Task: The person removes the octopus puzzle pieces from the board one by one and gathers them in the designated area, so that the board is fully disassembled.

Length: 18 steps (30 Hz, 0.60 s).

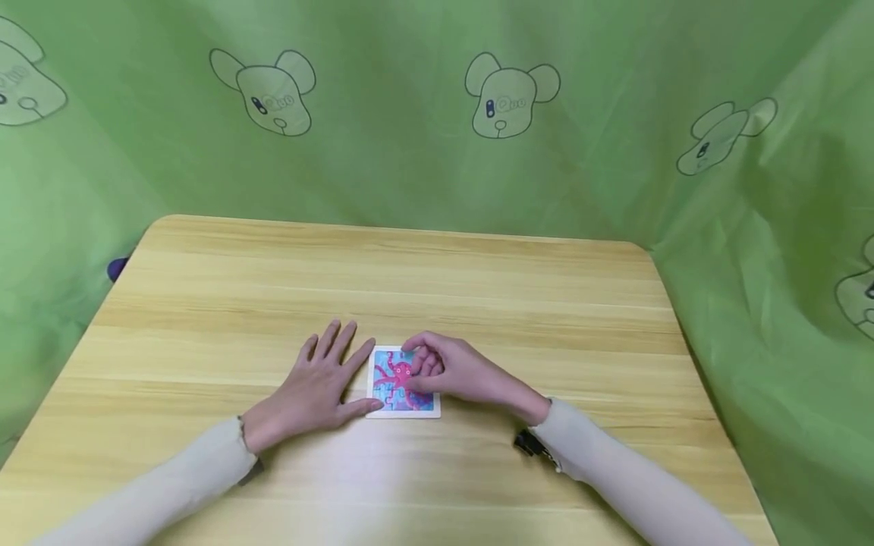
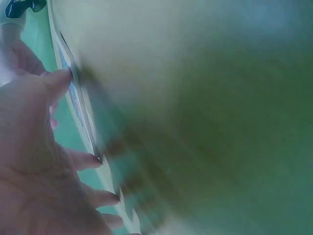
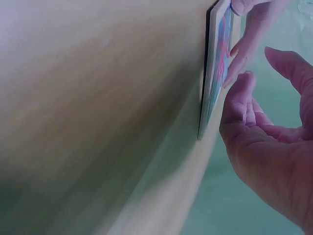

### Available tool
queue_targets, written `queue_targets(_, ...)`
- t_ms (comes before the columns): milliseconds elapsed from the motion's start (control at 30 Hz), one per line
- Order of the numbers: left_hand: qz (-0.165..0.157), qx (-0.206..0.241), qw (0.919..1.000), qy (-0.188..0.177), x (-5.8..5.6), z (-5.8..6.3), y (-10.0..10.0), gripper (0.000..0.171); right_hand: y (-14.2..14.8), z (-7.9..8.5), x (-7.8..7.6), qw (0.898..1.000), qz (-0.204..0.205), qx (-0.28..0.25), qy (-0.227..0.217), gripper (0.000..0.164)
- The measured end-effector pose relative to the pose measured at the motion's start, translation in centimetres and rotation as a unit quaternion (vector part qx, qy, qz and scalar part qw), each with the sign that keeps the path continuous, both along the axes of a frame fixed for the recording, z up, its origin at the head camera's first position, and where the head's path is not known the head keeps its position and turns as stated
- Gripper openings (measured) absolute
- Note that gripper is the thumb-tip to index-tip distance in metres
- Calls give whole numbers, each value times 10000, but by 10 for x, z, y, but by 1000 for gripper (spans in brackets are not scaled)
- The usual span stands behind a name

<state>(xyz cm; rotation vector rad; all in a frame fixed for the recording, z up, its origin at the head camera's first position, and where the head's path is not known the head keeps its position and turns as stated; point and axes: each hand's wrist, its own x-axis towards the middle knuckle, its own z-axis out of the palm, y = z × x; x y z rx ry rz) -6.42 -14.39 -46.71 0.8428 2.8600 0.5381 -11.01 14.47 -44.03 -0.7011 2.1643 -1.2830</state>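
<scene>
A small square jigsaw puzzle with a white border shows a pink octopus on blue and lies flat on the table. My left hand spreads its fingers beside it, thumb on the lower left corner and index fingertip right at the upper left edge. Over the puzzle's right side is my right hand, hiding part of the picture. The right wrist view shows that hand's thumb and index finger apart with nothing between them, the other fingers curled. Seen edge-on there, the puzzle looks thin, with a dark underside.
The wood-grain table has rounded far corners. Green cloth printed with bear heads hangs behind it and along both sides. A dark purple object shows past the table's left edge. A black device is strapped under the right wrist.
</scene>
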Motion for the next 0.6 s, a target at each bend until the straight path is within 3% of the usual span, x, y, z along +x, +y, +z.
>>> queue_targets(267, 18, -132, 9999, -44, 2, -2, 0, 92, -19, -11, -5, 9989, 96, 432, 164, 54)
queue_targets(600, 104, -234, 9994, 222, 3, -2, 2, 85, -35, -10, -7, 9925, 85, 1020, 674, 51)
